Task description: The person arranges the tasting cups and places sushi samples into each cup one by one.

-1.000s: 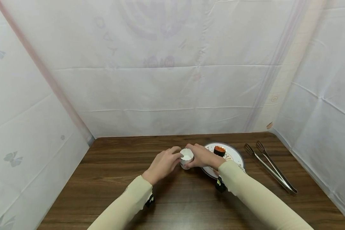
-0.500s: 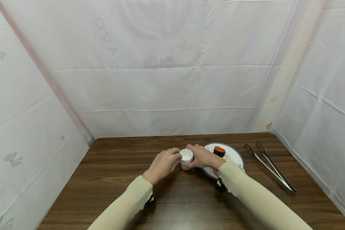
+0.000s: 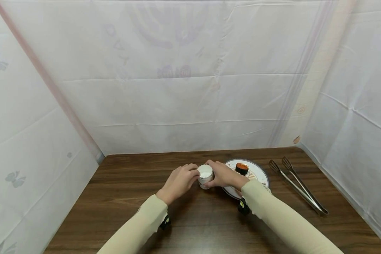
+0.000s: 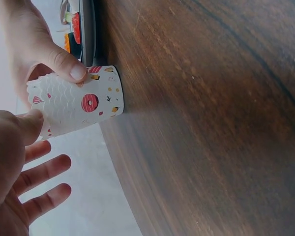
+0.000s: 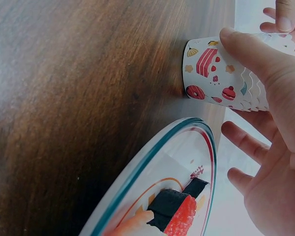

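A stack of nested white paper baking cups (image 3: 204, 181) stands upright on the table, mouth up. In the left wrist view several scalloped rims show one inside another on the printed cups (image 4: 90, 103). My right hand (image 3: 224, 174) holds the stack from its right side, thumb at the front and fingers behind. At the upper left of the rim, my left hand (image 3: 179, 181) pinches the edge between thumb and forefinger. The other fingers of the left hand (image 4: 24, 169) are spread apart from the cups. How many cups are nested cannot be told.
Right of the stack, a round plate (image 3: 261, 175) bears a sushi roll topped with orange roe (image 3: 242, 168), and the right wrist view shows more sushi pieces (image 5: 172, 209). Metal tongs (image 3: 300, 187) lie farther right. White sheets (image 3: 177, 106) enclose the wooden table's back and sides.
The head view has tilted slightly. My left fingertips have shifted a little at the cup rim; the right hand keeps its hold, and the stack stays nearly in place.
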### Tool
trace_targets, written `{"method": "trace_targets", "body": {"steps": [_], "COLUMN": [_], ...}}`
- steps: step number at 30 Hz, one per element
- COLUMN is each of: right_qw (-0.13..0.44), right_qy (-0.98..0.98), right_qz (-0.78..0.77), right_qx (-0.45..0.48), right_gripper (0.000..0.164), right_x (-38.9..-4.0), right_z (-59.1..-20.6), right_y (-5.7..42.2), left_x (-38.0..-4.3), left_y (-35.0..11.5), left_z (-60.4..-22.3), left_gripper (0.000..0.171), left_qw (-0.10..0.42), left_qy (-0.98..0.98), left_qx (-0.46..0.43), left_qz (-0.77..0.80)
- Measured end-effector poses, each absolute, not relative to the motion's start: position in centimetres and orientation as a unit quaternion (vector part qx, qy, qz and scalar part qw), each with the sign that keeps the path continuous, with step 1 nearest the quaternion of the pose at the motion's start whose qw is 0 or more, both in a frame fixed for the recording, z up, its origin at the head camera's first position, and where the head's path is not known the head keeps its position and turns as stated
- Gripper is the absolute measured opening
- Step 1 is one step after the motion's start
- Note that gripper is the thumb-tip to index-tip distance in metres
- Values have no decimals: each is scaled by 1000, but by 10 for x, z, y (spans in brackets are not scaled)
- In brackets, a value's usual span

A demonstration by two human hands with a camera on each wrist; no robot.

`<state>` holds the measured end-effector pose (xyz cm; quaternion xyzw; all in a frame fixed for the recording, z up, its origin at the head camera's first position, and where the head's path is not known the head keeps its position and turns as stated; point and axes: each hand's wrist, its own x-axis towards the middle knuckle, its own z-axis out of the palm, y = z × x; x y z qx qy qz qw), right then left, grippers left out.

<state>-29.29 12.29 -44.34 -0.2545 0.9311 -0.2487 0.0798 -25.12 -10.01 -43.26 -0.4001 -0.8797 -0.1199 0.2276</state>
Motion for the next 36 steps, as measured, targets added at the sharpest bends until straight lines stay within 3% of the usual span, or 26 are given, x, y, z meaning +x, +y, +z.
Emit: {"method": "trace_targets", "body": {"steps": [11,27,36], "right_qw": [56,56,64], "right_qy": [926,927,930], "right_qz": [-258,-247,-246], "right_qx": [-271,-277,-267], "right_gripper": [84,67,66], "right_x": [-293,-289,-288], "right_z": [-447,-446,-445], "right_y": [126,126,127], "left_x": [-253,-251,-249], "left_y": [-105,-125,-145], "left_z": [-431,-427,-433], "left_gripper": [7,15,10], "left_qw": [279,305,302], "left_qy": [-854,-850,-858], "left_qx": [-409,-392,-378], "left_qz": [-158,-177,-171]}}
